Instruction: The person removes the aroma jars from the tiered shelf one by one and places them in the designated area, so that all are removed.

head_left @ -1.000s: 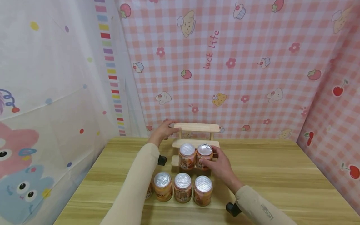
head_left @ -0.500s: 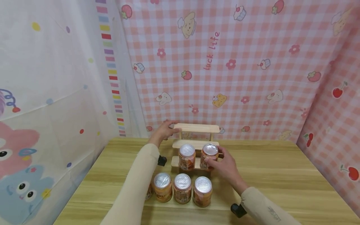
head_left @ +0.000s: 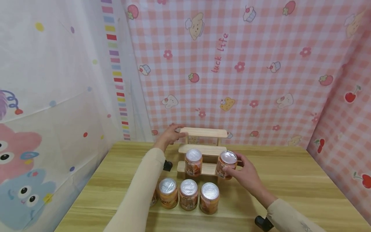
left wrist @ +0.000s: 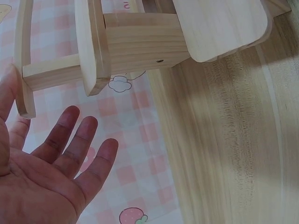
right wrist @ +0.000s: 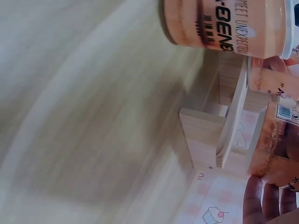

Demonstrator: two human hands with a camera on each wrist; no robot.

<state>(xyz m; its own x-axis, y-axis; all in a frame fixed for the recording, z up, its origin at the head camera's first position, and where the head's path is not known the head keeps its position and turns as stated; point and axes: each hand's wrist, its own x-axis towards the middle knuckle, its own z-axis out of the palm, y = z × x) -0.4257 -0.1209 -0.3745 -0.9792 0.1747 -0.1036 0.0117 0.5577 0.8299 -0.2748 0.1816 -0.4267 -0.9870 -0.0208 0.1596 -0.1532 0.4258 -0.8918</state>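
Note:
My right hand (head_left: 246, 170) grips an orange can (head_left: 227, 165) with a silver lid, thumb in front and fingers around its far side. This can is at the right end of the lowest board of a small wooden tiered shelf (head_left: 207, 149), tilted slightly. In the right wrist view a gap shows between the held can (right wrist: 275, 149) and the board. Another can (head_left: 193, 163) stands on the lowest board, left of it. My left hand (head_left: 169, 135) pinches the left end of the shelf's top board between thumb and index finger; its other fingers (left wrist: 84, 149) spread loosely below.
Several more cans (head_left: 188, 195) stand in a row on the wooden table (head_left: 284, 180) in front of the shelf. The leftmost is partly hidden by my left sleeve (head_left: 137, 193). A pink checked cloth (head_left: 249, 83) hangs behind the table.
My right hand has drawn its can rightward, away from the neighbouring can, to the board's right end. The left hand stays on the top board.

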